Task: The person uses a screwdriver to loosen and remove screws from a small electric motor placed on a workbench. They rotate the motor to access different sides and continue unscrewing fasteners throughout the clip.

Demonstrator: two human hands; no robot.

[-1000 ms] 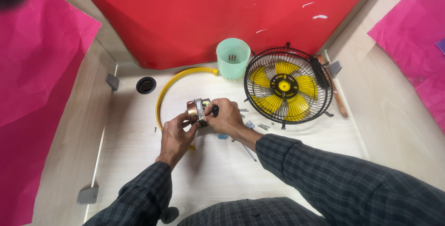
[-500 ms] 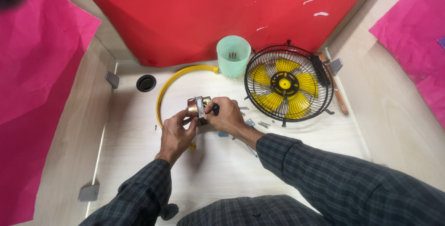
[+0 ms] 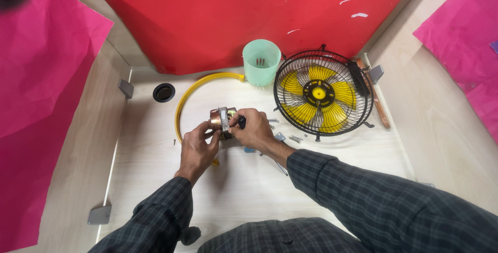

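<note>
Head view: left hand (image 3: 199, 144) and right hand (image 3: 254, 128) both pinching small motor (image 3: 223, 121), held above bench (image 3: 155, 180), just left of fan (image 3: 321, 95), near green cup (image 3: 261, 62).

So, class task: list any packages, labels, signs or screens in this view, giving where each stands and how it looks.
None show: no package, label, sign or screen.
Nearest to a container: a mint-green cup, round and open-topped, at the back of the table beside the black-and-yellow fan.
</note>
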